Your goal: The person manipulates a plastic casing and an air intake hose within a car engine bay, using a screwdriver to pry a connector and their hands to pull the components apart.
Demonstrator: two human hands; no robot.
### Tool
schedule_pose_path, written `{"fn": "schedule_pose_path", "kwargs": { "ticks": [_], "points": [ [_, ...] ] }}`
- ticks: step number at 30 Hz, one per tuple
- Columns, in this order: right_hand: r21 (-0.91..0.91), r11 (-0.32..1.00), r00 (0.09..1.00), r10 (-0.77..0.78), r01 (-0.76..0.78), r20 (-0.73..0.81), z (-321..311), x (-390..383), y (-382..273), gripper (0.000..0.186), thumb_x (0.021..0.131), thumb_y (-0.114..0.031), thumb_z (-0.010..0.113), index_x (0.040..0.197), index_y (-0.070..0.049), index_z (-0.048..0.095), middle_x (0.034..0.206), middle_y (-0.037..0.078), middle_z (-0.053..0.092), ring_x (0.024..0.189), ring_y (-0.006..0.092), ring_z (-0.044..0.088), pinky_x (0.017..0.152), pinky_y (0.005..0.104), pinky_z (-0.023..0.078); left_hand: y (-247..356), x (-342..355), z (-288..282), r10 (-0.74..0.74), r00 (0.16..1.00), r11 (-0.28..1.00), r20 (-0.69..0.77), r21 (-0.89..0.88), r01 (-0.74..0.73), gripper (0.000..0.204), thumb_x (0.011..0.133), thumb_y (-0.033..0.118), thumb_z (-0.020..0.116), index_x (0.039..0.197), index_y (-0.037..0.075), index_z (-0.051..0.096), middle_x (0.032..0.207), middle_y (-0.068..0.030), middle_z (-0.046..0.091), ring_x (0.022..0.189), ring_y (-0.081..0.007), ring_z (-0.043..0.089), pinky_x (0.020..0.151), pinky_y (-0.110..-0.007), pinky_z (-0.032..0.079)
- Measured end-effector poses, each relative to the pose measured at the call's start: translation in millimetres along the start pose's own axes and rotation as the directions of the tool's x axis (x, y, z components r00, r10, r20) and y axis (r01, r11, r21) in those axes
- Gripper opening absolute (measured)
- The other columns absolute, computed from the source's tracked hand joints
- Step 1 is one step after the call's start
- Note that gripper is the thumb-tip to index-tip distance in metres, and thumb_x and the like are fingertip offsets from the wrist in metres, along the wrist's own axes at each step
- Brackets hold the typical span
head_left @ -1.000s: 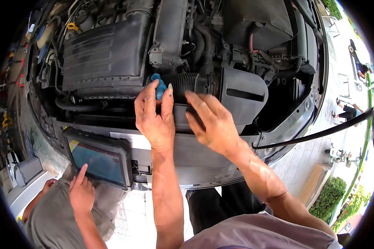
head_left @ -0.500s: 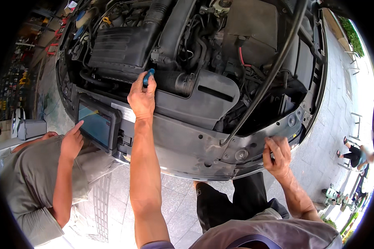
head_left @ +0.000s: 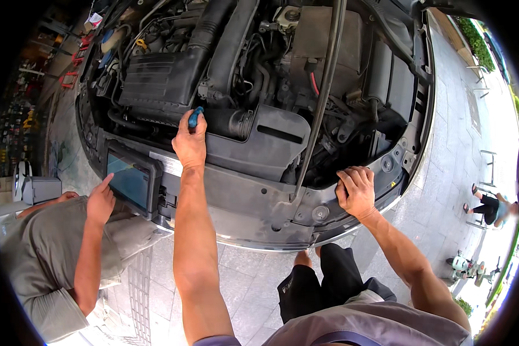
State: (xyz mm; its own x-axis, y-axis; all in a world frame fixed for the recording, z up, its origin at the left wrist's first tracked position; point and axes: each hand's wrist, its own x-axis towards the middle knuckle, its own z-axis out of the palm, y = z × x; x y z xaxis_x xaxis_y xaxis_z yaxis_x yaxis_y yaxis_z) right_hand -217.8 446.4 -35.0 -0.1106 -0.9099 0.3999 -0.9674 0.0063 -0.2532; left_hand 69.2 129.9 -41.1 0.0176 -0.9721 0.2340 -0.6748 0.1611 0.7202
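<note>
two hands work: left hand (head_left: 189, 144) fisted around a blue-handled tool (head_left: 195, 117) by the intake duct (head_left: 236, 123), right hand (head_left: 356, 190) curled gripping the front panel's edge (head_left: 323, 210).

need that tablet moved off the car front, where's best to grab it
Judging by its pose, grip the tablet by its thick dark case along the right edge, coming from the front. It leans screen-out on the front panel, and another person's hand touches the left side.

Most of the blue-handled tool (head_left: 195, 117) (probably a screwdriver) behind the left hand (head_left: 189, 144).
</note>
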Motion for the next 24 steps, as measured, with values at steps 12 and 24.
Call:
{"fn": "schedule_pose_path", "kwargs": {
  "ticks": [12,24],
  "points": [
    [0.251,0.933,0.952,0.203,-0.259,0.228,-3.7,28.4,14.3,0.025,0.080,-0.001,0.070,0.105,-0.004,0.071,0.099,0.013,0.069,0.096,0.0321,0.067,0.089,0.0411,0.050,12.1,-7.4,10.2,-0.182,0.983,0.982,-0.011,-0.046,0.181,0.039,0.100,0.042,0.064,0.124,0.012,0.069,0.080,-0.0158,0.075,0.076,-0.0342,0.076,0.069,-0.043,0.060],
    [0.535,0.644,0.607,-0.135,-0.547,0.783,184.1,282.4,4.6,0.039,0.106,-0.031,0.057,0.129,-0.001,0.067,0.113,0.013,0.074,0.101,0.0221,0.070,0.089,0.0334,0.054,6.7,-15.4,18.7,-0.199,0.980,0.980,-0.014,-0.028,0.198,0.035,0.099,0.033,0.069,0.126,0.011,0.068,0.075,-0.0102,0.074,0.069,-0.0254,0.076,0.064,-0.034,0.059]
  ]
}}
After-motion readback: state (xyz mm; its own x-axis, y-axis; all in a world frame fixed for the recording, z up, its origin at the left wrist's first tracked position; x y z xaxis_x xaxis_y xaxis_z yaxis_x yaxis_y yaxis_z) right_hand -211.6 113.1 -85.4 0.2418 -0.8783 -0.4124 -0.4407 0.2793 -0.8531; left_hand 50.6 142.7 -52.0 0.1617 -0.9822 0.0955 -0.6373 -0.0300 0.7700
